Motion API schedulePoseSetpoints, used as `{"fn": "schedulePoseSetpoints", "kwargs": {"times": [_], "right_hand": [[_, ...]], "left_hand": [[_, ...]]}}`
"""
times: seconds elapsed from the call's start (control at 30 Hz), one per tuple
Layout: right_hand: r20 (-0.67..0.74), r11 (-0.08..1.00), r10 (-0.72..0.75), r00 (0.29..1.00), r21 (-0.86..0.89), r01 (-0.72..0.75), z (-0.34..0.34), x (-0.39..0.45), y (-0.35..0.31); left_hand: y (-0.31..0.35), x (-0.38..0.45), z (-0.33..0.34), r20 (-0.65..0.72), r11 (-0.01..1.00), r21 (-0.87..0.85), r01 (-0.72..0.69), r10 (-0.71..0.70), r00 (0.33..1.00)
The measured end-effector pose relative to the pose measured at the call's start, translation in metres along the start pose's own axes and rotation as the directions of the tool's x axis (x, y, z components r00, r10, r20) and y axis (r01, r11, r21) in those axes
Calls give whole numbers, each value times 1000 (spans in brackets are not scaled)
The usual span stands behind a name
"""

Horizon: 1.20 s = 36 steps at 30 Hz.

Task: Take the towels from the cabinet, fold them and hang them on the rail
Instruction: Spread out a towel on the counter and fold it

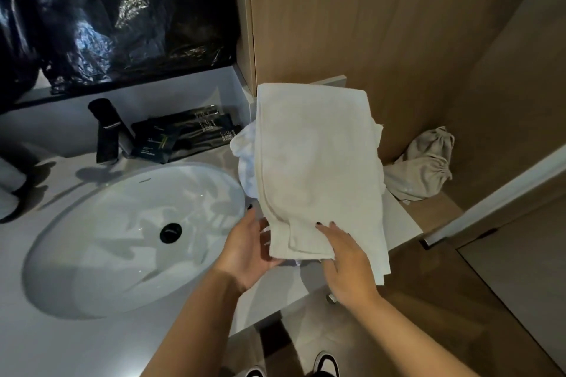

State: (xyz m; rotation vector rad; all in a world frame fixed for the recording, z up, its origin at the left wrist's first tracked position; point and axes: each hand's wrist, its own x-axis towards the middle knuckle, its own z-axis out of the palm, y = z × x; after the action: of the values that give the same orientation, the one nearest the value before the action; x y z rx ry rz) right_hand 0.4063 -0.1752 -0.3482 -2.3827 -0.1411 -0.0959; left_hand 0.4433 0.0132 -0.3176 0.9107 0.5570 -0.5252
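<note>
Now my left hand [249,249] cups the near end of the folded cream towel [318,168] from below while my right hand [344,257] lies flat on top, sandwiching it to keep the folds together (a second white towel [246,162] bunches beneath) over the counter [76,343] beside the sink [122,239].

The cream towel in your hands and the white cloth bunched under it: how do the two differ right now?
The cream towel is folded into a long flat panel; the white cloth is crumpled. The cream towel lies on top and is off-white; the white cloth peeks out beneath its left edge and is brighter white. The left hand and right hand touch the cream towel's near end; neither visibly touches the white cloth. Both sit beside the sink.
</note>
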Motion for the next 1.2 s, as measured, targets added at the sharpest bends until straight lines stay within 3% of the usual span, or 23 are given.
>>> {"fn": "schedulePoseSetpoints", "kwargs": {"times": [0.03,0.1,0.2,0.3,0.43,0.57,0.67,0.73,0.87,0.93,1.1,1.2], "right_hand": [[-9,975,136,991,177,-133,-9,7,-7],[15,816,383,924,463,-346,-26,22,-14],[20,678,515,857,603,-421,-48,34,-14],[53,666,512,857,606,-435,-61,36,-15],[-20,728,473,881,571,-378,-69,40,-24],[-76,744,470,880,571,-348,-77,44,-32],[-122,766,457,881,558,-320,-83,47,-34],[-144,771,454,879,559,-306,-86,51,-36],[-156,788,436,886,541,-293,-85,55,-40],[-158,804,415,896,524,-280,-80,54,-42],[-166,801,428,888,525,-287,-77,49,-44],[-173,808,427,888,514,-288,-83,46,-45]], "left_hand": [[-2,0,-3,-3,1000,1,15,-15,1000],[-10,9,-8,-63,994,110,6,1,998],[-21,17,0,-66,981,195,13,0,998],[-26,27,11,-30,958,282,-45,56,998],[-28,28,21,-66,893,403,-202,249,966],[-30,25,15,72,845,416,-337,338,938],[-27,22,9,132,813,458,-359,338,932],[-24,17,4,89,766,510,-391,404,910],[-24,10,-3,-110,660,605,-445,623,774],[-25,11,-3,-102,631,649,-424,625,773],[-21,25,4,-66,638,733,-236,412,909],[-20,37,0,-109,547,817,-184,460,881]]}}
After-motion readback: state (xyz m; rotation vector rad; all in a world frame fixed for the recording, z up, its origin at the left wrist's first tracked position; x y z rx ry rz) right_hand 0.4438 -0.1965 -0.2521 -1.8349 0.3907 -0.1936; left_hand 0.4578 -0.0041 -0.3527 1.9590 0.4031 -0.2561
